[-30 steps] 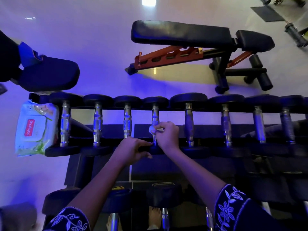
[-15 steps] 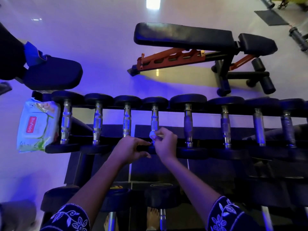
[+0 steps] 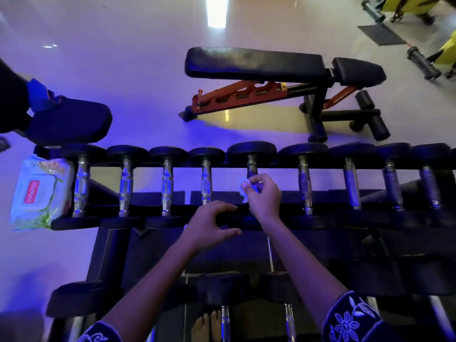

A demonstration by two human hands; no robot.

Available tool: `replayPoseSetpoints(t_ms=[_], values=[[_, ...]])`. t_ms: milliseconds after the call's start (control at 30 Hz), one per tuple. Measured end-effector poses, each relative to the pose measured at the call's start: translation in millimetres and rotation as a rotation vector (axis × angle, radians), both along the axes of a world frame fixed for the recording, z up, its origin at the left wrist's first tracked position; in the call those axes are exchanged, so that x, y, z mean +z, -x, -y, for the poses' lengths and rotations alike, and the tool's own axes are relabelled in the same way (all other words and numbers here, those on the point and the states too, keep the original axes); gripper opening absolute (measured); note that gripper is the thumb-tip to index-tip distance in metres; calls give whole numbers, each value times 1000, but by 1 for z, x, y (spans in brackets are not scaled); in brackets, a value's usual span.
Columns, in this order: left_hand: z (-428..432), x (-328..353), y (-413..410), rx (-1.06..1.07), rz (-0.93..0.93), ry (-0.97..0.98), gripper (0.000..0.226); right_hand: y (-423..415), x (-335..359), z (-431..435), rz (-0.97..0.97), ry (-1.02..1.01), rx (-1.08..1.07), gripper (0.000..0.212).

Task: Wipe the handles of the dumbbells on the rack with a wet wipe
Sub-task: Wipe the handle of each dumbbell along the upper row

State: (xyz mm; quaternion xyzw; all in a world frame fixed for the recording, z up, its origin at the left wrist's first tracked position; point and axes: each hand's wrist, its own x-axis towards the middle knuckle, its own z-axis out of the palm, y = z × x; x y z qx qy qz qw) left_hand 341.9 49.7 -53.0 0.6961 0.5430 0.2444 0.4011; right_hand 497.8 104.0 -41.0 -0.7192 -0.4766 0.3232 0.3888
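Observation:
Several black dumbbells with chrome handles lie side by side on the top tier of the rack (image 3: 370, 166). My right hand (image 3: 264, 196) is closed around the handle of the fifth dumbbell from the left (image 3: 251, 150), pressing a small white wet wipe (image 3: 243, 190) against it. Most of that handle is hidden under the hand. My left hand (image 3: 209, 223) hovers at the near head of the fourth dumbbell (image 3: 206, 178), fingers curled apart, holding nothing.
A pack of wet wipes (image 3: 39, 193) rests at the left end of the rack. Behind the rack stand an adjustable bench (image 3: 256, 62) and a dark padded seat (image 3: 69, 122). More dumbbells lie on the lower tier (image 3: 222, 290). My bare foot (image 3: 207, 327) shows below.
My right hand has carried the wipe from the fourth dumbbell's handle to the fifth one, to the right. My left hand has let go of the fourth dumbbell's near head and opened.

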Motion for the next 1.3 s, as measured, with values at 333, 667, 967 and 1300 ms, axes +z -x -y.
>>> replayPoseSetpoints(t_ms=[333, 667, 967, 1300], values=[[4, -1, -47, -88, -157, 94, 64, -31, 12, 23, -334, 117, -221, 22], [-6, 12, -63, -137, -467, 109, 56, -28, 11, 25, -211, 150, -113, 18], [-6, 18, -75, -116, -573, 131, 32, -25, 3, 25, 14, 149, -17, 16], [-11, 23, -97, -126, -706, 154, 31, -28, -7, -4, 198, 17, 123, 28]])
